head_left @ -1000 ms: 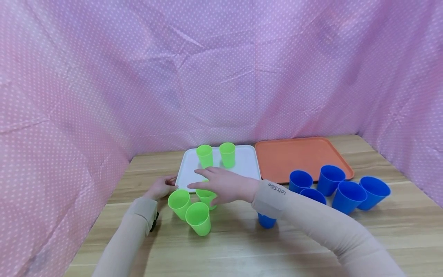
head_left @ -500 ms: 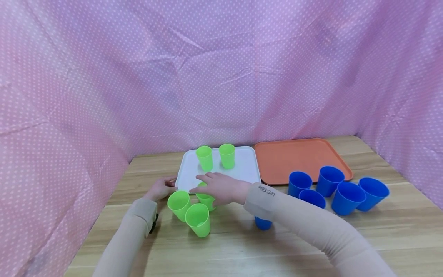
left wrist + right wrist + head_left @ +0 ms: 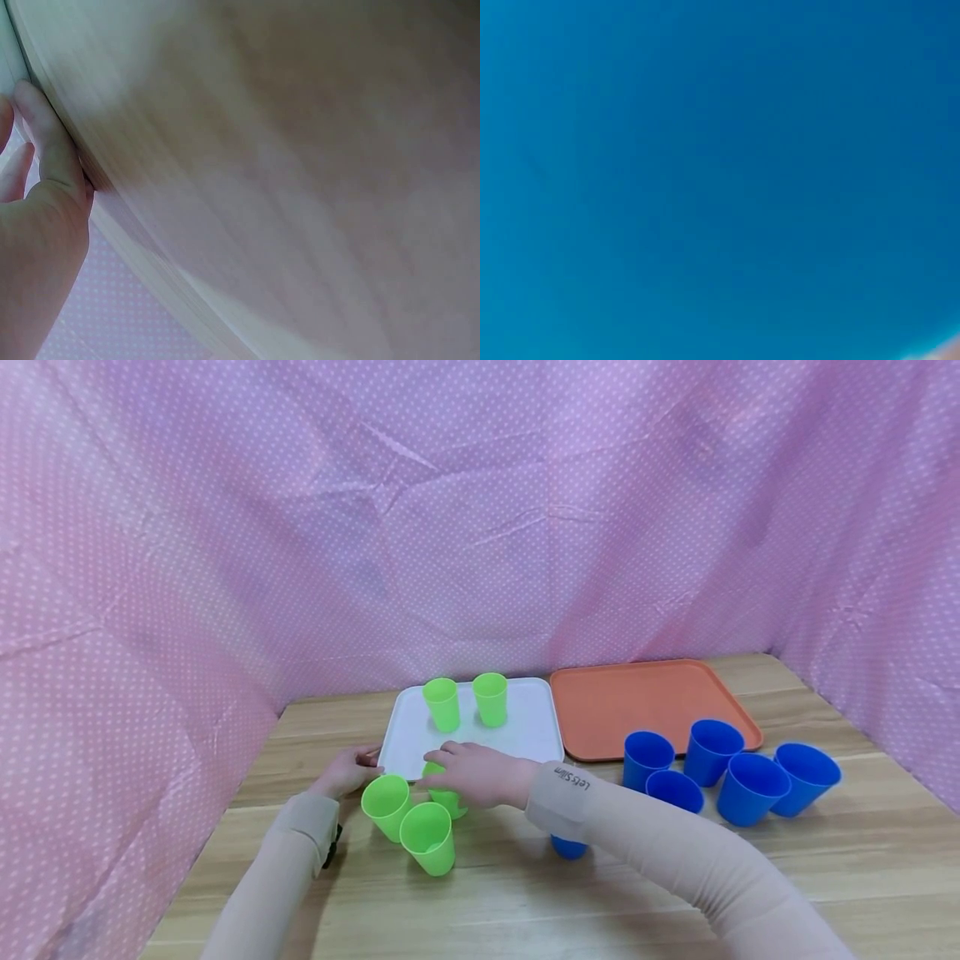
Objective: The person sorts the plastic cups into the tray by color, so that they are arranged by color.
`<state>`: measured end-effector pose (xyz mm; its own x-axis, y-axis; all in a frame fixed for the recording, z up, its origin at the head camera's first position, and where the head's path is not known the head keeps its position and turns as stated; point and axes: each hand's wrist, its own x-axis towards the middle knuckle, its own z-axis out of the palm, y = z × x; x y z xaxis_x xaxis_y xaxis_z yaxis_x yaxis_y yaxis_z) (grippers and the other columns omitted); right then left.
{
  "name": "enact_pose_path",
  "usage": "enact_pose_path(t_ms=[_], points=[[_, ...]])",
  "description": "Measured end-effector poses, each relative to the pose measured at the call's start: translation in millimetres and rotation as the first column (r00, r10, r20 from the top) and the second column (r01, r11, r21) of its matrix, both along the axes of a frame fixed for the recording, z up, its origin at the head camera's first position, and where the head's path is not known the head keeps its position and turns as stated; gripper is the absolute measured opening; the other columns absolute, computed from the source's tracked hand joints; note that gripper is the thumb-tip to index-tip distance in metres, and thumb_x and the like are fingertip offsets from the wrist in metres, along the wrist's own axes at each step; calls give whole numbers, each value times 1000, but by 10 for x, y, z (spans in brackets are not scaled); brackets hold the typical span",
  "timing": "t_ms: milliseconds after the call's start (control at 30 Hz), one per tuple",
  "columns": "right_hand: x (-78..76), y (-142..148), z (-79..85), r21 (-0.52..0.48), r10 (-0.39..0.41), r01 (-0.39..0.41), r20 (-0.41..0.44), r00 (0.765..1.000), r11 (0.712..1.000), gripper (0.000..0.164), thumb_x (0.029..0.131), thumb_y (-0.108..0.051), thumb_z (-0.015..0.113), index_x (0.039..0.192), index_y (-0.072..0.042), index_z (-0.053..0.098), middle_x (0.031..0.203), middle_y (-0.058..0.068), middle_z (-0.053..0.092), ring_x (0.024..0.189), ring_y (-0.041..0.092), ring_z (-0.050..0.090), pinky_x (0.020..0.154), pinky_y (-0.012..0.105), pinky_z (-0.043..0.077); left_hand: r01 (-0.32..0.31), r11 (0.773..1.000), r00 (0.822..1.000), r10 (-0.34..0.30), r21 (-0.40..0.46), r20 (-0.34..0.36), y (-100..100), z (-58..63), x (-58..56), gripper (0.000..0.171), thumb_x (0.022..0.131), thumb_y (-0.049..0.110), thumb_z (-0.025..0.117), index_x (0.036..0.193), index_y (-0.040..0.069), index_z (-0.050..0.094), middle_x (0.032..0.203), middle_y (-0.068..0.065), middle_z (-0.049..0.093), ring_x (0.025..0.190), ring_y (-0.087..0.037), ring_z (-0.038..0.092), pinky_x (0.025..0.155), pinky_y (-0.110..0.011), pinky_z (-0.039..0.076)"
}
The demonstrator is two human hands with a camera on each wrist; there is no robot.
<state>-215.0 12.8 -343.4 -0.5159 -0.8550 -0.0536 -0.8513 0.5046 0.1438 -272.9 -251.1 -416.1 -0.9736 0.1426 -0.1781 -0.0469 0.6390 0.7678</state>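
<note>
In the head view my right hand [image 3: 480, 775] is round a lime-green cup [image 3: 444, 802], palm down, hiding much of it; its fingers grip the upper part. Two more green cups, a left one [image 3: 386, 810] and a nearer one [image 3: 427, 839], stand upright close by. My left hand [image 3: 348, 770] holds the front left corner of the white tray [image 3: 405, 752], where two green cups, one left [image 3: 442, 706] and one right [image 3: 491, 700], stand. In the left wrist view a finger [image 3: 56, 142] of that hand lies against the tray's edge.
An orange tray [image 3: 630, 702] adjoins the white one. Several blue cups [image 3: 753, 793] stand at the right. Another blue cup [image 3: 568, 847] is partly hidden under my right forearm. Blue plastic [image 3: 720, 180] fills the right wrist view. A pink dotted curtain [image 3: 480, 527] encloses the table.
My right hand has come down slightly onto the green cup and its spread fingers have closed in round it. The left hand stays at the white tray's corner.
</note>
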Motion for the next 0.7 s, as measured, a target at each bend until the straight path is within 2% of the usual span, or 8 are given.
enact_pose_path(t_ms=[233, 467, 700], points=[[5, -1, 21, -8, 52, -53, -54, 997, 999, 53, 81, -19, 75, 129, -29, 57, 134, 5, 50, 117, 20, 49, 90, 26, 46, -14, 1000, 1000, 14, 4, 21, 14, 11, 14, 56, 89, 3, 61, 139, -5, 39, 101, -14, 54, 91, -18, 52, 71, -21, 47], [-1, -8, 52, 20, 30, -30, -10, 1000, 999, 52, 80, -17, 75, 128, -30, 59, 134, 3, 49, 115, 19, 49, 92, 26, 45, -31, 999, 998, 30, 20, 49, 18, 8, 21, 55, 90, 4, 60, 140, -4, 39, 107, -16, 54, 96, -20, 52, 76, -23, 48], [2, 22, 161, -16, 28, -28, -3, 1000, 999, 51, 79, -16, 76, 126, -28, 61, 132, 4, 51, 113, 21, 50, 92, 28, 44, -41, 998, 997, 39, 38, 66, 20, 2, 18, 55, 90, 4, 59, 140, -4, 39, 105, -15, 53, 94, -19, 52, 74, -24, 50]])
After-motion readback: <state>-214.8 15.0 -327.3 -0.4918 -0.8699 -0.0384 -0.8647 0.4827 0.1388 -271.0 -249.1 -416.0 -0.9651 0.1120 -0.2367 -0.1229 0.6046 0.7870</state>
